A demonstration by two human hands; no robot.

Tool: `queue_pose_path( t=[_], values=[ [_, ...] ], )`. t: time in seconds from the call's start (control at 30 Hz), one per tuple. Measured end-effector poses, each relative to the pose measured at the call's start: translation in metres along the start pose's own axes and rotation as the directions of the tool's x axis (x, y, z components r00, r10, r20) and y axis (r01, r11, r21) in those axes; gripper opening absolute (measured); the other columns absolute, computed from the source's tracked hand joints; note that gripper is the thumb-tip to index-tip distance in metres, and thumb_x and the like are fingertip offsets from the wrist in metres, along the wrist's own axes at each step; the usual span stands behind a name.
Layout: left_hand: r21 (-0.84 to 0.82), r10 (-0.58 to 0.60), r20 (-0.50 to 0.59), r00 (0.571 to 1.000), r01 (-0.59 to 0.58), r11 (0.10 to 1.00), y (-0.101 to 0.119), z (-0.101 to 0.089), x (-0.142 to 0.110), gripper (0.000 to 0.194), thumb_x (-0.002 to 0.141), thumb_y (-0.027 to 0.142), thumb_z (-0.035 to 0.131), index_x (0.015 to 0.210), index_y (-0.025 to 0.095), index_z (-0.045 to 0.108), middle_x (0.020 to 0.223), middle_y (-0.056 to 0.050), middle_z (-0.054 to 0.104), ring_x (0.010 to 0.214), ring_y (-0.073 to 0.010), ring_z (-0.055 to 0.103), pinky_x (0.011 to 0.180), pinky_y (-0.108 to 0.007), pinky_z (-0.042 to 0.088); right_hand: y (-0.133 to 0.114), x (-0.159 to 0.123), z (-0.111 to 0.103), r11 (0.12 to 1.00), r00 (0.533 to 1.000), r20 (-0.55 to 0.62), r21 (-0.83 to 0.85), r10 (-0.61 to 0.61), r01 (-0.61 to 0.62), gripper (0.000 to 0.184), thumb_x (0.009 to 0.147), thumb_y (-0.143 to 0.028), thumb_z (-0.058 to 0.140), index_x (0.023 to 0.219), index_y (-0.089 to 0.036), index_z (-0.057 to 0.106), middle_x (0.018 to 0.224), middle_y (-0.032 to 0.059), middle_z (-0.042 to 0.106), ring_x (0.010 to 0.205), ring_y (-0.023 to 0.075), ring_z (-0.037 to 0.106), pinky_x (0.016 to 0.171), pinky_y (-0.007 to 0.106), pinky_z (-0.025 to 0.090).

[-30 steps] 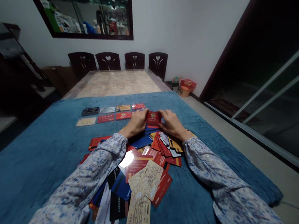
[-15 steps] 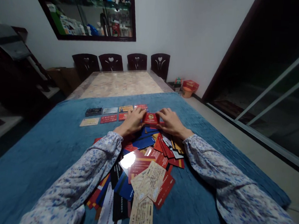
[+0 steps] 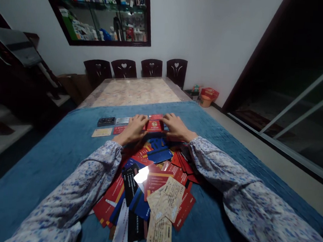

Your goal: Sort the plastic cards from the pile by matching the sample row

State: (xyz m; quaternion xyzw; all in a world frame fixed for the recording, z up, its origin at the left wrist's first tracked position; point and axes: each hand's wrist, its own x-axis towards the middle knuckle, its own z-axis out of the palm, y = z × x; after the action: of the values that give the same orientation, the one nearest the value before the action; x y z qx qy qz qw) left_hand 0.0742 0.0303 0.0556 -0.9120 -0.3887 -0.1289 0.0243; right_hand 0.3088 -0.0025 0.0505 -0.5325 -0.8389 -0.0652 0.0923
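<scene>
Between my two hands is a red card [image 3: 154, 125] with a gold emblem, possibly a small stack of cards. The fingers of my left hand [image 3: 135, 129] close on its left edge, and my right hand [image 3: 175, 127] grips its right edge. Just beyond lies another red card [image 3: 156, 117]. Left of my hands, cards sit in rows: a black stack [image 3: 106, 121], a silver card [image 3: 122, 120], a red card [image 3: 119, 129] and a cream card [image 3: 101, 132]. Nearer to me, a loose heap of red, blue, black and cream cards [image 3: 160, 225] spreads between my forearms.
A blue cloth [image 3: 63, 158] covers the near part of the marble-patterned table [image 3: 136, 89]. Several dark chairs [image 3: 151, 67] stand at the far end. An orange bucket [image 3: 206, 100] is on the floor by the wall, below a glass-shelved cabinet [image 3: 108, 16].
My hands have moved left with the red card, toward the card rows, and it now covers some of the laid-out cards. The camera view has shifted slightly left.
</scene>
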Motion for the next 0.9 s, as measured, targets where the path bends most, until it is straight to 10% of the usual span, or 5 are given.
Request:
queue_pose_path(
  t=[0.9],
  values=[
    [0.061, -0.219, 0.119, 0.968, 0.213, 0.975, -0.065, 0.018, -0.005, 0.049, 0.083, 0.028, 0.065, 0.132, 0.023, 0.062, 0.135, -0.016, 0.057, 0.127, -0.0375, 0.049, 0.1, -0.053, 0.043, -0.031, 0.074, 0.015, 0.999, 0.984, 0.175, 0.012, -0.042, 0.041, 0.038, 0.087, -0.028, 0.067, 0.125, -0.023, 0.069, 0.137, 0.0166, 0.062, 0.121, 0.0361, 0.049, 0.089, 0.048, 0.049]
  ],
)
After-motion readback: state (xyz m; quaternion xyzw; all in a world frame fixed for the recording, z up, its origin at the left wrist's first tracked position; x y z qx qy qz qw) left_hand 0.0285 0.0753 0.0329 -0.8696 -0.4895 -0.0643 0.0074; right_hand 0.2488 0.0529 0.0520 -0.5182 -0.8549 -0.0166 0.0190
